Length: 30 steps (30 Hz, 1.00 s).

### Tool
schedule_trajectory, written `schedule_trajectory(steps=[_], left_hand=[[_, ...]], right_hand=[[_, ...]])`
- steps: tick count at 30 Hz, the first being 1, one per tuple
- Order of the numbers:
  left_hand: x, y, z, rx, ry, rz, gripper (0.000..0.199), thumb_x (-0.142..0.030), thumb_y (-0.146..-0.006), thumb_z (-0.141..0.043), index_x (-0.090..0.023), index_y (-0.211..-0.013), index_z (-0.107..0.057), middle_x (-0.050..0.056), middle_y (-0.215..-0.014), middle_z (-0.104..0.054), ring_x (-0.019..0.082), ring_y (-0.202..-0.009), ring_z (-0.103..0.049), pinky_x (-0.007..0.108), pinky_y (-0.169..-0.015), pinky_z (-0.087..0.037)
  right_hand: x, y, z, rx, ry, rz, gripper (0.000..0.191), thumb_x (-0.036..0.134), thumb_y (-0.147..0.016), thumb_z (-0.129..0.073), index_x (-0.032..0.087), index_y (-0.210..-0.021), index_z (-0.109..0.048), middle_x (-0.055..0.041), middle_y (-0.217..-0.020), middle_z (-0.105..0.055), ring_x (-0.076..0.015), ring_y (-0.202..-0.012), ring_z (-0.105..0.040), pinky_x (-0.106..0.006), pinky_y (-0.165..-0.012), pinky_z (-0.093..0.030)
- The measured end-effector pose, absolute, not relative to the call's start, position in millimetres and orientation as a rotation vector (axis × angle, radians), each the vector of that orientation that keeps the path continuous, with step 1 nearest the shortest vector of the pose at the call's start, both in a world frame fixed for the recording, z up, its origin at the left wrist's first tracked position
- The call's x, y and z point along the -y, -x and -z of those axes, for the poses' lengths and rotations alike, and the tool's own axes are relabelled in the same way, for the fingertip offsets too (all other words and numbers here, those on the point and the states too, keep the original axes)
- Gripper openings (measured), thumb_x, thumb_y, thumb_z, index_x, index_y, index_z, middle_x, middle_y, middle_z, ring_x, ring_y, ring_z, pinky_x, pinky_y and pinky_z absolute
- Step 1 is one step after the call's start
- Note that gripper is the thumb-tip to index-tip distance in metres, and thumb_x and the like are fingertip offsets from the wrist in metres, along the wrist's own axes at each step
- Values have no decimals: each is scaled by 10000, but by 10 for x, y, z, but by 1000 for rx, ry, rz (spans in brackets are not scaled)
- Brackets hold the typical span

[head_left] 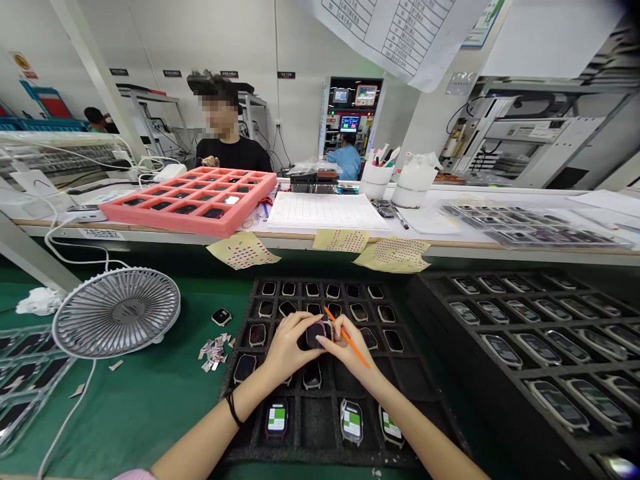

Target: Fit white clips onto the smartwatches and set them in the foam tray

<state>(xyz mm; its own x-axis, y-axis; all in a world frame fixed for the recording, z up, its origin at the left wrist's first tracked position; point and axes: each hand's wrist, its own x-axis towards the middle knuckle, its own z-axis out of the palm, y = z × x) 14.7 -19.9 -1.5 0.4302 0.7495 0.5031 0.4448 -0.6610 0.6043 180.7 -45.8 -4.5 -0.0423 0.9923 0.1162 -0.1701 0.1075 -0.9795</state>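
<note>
Over the black foam tray [315, 423], my left hand [289, 343] is closed around a dark smartwatch body [316, 333], thumb and fingers at its edges. From the other side my right hand [350, 343] grips the same watch, its thumb on the near edge. A thin orange stick [357, 348] runs slantwise through the right hand's fingers. Watch bodies fill many of the tray's compartments. In the front row, a watch [277, 418] and another watch [351, 421] show lit green and white screens; a third lit watch [391, 427] is partly covered by my right forearm.
A second black foam tray [435, 320] of watches stands at right. On the green mat lie a single watch [221, 317] and small scraps [216, 352], with a grey fan [120, 312] farther left. The shelf holds a pink foam tray [240, 217]; a person [233, 153] sits behind it.
</note>
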Motion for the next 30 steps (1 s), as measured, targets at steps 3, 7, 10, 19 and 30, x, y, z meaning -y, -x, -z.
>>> schedule_trajectory(steps=[3,7,10,19,30], left_hand=[[203,-143,9,-963,-2268,-1123,595,-354,-715,-765,-256,-1258,-543,80,-1134,-628,244,-1037,-576,414,-918,-450],[209,-137,-24,-945,-2224,-1146,565,-391,-715,-762,-239,-1222,-563,93,-1119,-640,254,-1039,-577,424,-914,-448],[214,-136,-40,-942,-2218,-1144,535,-386,-717,-761,-234,-1195,-577,96,-1107,-647,256,-1032,-582,425,-907,-452],[213,-133,-24,-1047,-2176,-1220,460,-353,-726,-751,-219,-1136,-591,78,-1078,-672,246,-998,-609,410,-885,-475],[-67,-16,133,-1203,-1869,-1332,475,-263,-756,-681,-211,-1202,-525,72,-1106,-640,192,-874,-623,323,-771,-515]], right_hand=[[461,-1819,20,1077,961,-1332,465,383,-661,-773,229,-671,-334,92,-593,-417,-86,-532,-413,-218,-550,-405],[480,-1840,-28,1010,946,-1418,475,376,-647,-783,226,-679,-333,82,-624,-440,-92,-562,-422,-224,-567,-414],[484,-1837,-27,1003,935,-1418,470,368,-653,-783,226,-681,-336,78,-633,-449,-97,-577,-440,-228,-573,-425],[473,-1843,5,949,906,-1401,419,382,-705,-752,223,-657,-367,69,-648,-405,-112,-617,-479,-272,-612,-511],[469,-1838,-85,966,839,-1454,453,447,-718,-731,248,-685,-326,-14,-862,-654,-253,-819,-682,-416,-706,-545]])
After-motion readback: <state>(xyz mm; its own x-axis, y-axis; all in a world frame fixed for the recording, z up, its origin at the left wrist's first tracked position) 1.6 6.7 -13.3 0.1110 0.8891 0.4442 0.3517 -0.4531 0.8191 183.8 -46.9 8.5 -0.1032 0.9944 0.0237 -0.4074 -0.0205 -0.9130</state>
